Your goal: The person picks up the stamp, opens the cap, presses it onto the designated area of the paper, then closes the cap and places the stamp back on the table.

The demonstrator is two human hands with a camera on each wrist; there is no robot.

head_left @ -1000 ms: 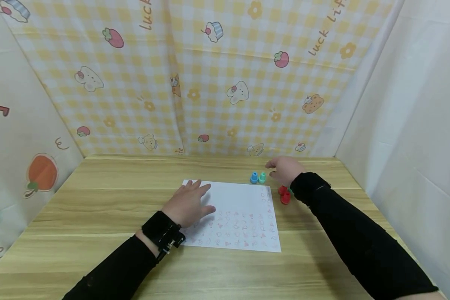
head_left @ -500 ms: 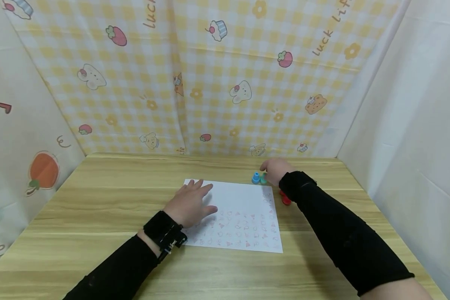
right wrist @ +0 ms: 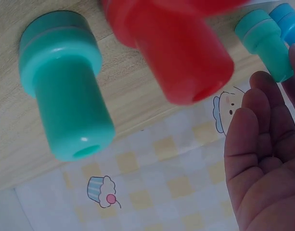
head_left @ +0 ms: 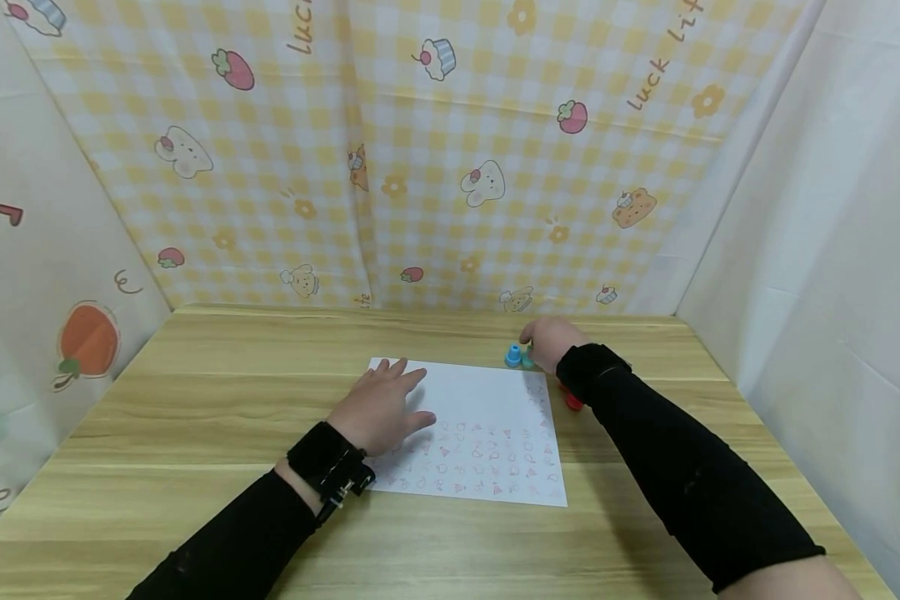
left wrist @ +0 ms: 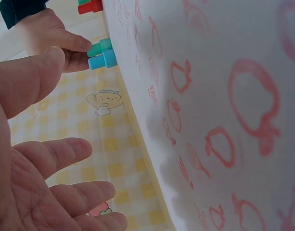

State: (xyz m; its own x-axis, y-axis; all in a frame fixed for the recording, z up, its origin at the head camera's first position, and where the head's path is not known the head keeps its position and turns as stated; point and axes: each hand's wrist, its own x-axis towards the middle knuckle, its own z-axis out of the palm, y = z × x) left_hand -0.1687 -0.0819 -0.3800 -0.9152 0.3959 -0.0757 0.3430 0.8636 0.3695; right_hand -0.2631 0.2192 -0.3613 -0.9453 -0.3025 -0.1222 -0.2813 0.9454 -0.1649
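My right hand (head_left: 557, 343) is at the back right of the table, its thumb and fingertips pinching the narrow handle of a green stamp (right wrist: 270, 50). Right next to that one stands a blue stamp (head_left: 513, 357), upright and apart from the fingers. A sheet of white paper (head_left: 465, 392) lies flat, covered in its lower part and along its right side with small red prints. Over the paper's left part my left hand (head_left: 378, 408) is spread with straight fingers, holding nothing.
Red stamps (right wrist: 185, 57) and another green stamp (right wrist: 65, 91) stand under my right wrist, partly hidden by it in the head view. A yellow checked cloth (head_left: 420, 167) hangs behind the wooden table (head_left: 217, 400), with white cloth (head_left: 817, 233) at the right side.
My right hand has moved left from beside the stamps onto the green stamp, then held still there. The left hand stays in place over the paper.
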